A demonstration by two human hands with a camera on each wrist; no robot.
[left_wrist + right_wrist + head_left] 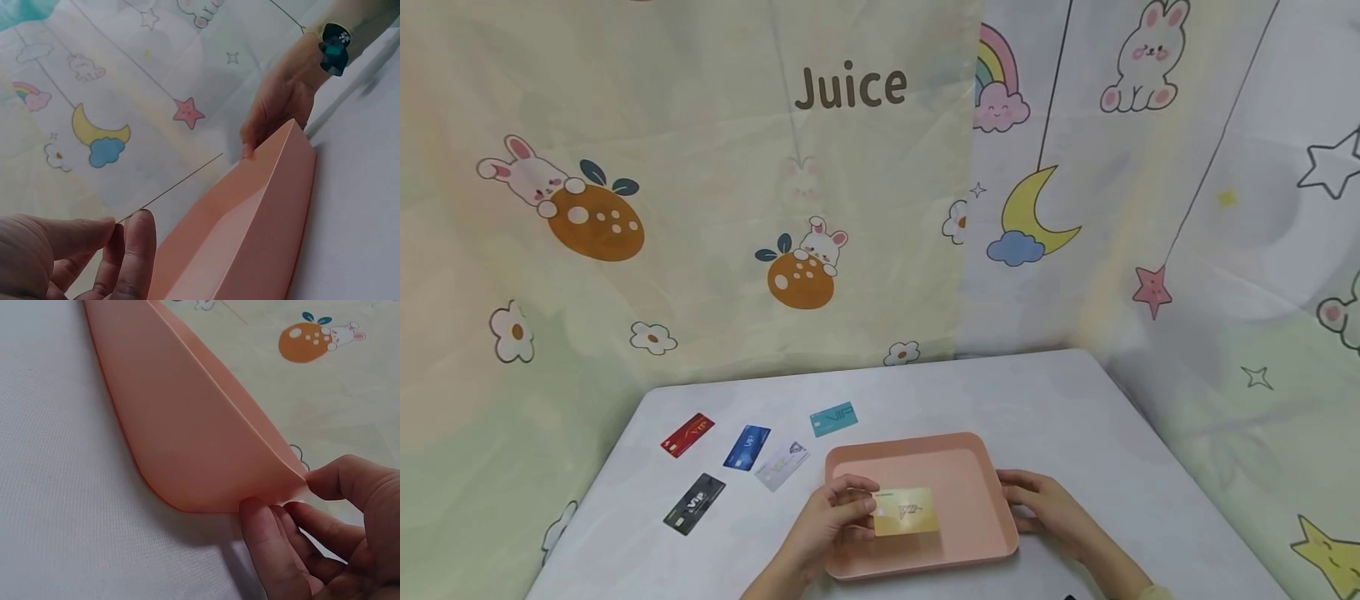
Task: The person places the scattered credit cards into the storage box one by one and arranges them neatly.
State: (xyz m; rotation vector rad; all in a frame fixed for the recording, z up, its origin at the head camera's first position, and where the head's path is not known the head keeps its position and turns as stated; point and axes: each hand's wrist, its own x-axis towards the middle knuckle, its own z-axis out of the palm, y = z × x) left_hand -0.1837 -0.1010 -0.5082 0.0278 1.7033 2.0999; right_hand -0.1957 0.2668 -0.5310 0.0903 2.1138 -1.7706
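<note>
A thin, rectangular gold card (906, 512), long axis sideways, extends rightward from the pinching grip of the nearer left hand (841, 515) above a pink rectangular tray (958, 471), whose right side the right hand (1047, 506) holds on a white desk (1075, 417).

On your white worktop (1075, 433), the pink rectangular tray (966, 479) lies beneath the gold rectangular card (906, 512) in your left grip (831, 518). Behind the tray's left end lies the teal rectangular card (833, 419); leftward lie the red rectangular card (688, 435), blue rectangular card (747, 447) and silver rectangular card (782, 466), with the black rectangular card (694, 504) in front.
</note>
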